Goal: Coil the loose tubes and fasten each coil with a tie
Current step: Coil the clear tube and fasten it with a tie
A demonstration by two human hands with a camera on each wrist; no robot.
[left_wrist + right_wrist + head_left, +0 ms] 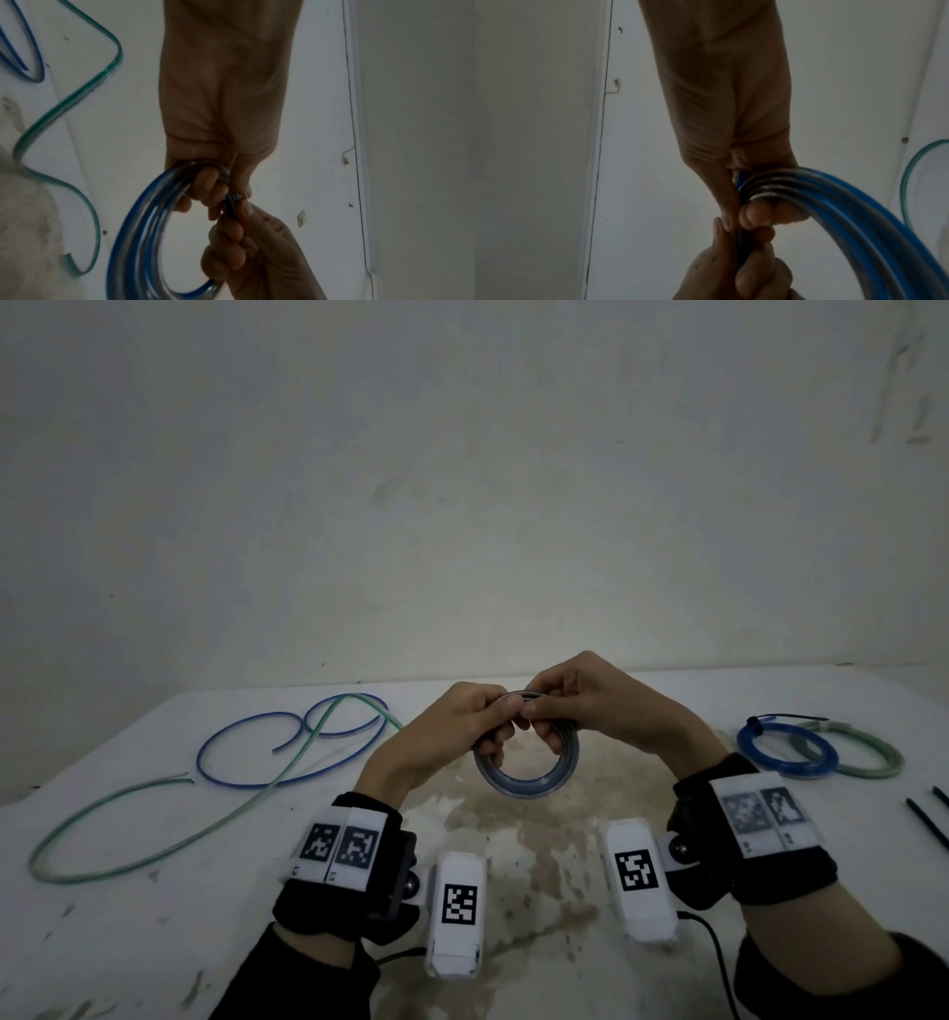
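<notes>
A coil of blue and clear tube (pixel 529 783) hangs above the table (pixel 513 855), held at its top by both hands. My left hand (pixel 490 719) curls its fingers through the coil (pixel 133 223), thumb on the outside. My right hand (pixel 554 711) grips the same top part (pixel 834 203) from the right, the two thumbs nearly touching. A dark strip (pixel 741 245) shows between the two hands; I cannot tell what it is. On the left lie a loose blue tube (pixel 287 747) and a loose green tube (pixel 154 819), crossing each other.
At the right lie a blue coil (pixel 785 755) bound with a black tie (pixel 770 719) and a green coil (pixel 873 760) overlapping it. Loose black ties (pixel 924 821) lie at the right edge. A pale wall stands close behind the table.
</notes>
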